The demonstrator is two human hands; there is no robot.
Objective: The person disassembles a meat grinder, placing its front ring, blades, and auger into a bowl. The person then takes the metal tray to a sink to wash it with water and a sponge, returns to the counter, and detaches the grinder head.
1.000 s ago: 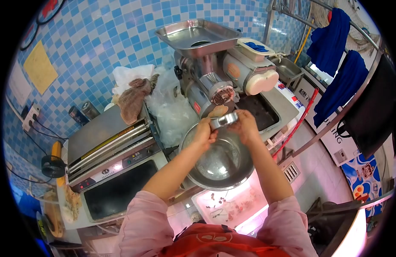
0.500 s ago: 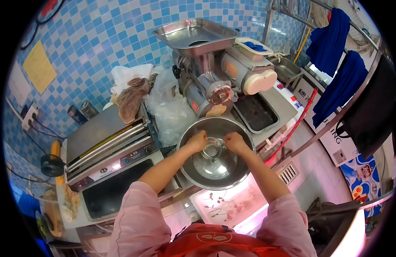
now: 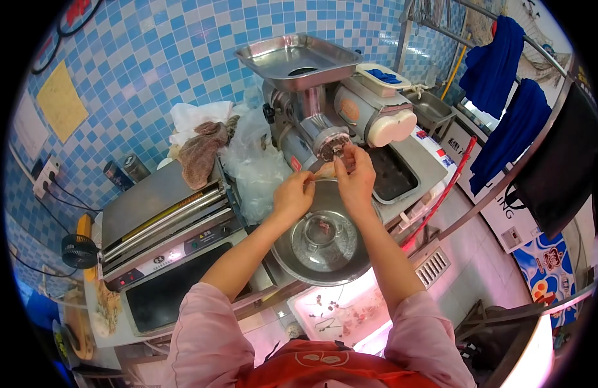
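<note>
My right hand [image 3: 356,173] is raised to the mouth of the meat grinder [image 3: 330,143]. Its thumb and fingers pinch at a small metal part in the middle of the opening, with bits of meat around it. My left hand [image 3: 295,198] hovers by the far left rim of a large steel bowl [image 3: 281,257], fingers curled together; anything inside them is hidden. Inside the bowl lies a round metal ring [image 3: 322,230] with a scrap of meat in its centre.
Left of the bowl stand a film wrapping machine [image 3: 169,236] and crumpled plastic bags [image 3: 250,174]. A dark tray [image 3: 394,173] sits to the right, below a second machine [image 3: 370,110]. A red hose [image 3: 441,191] runs down the counter's right edge.
Both hands have risen out of the bowl, the right one to the grinder's mouth and the left one to the far rim. The metal ring now lies let go in the bowl.
</note>
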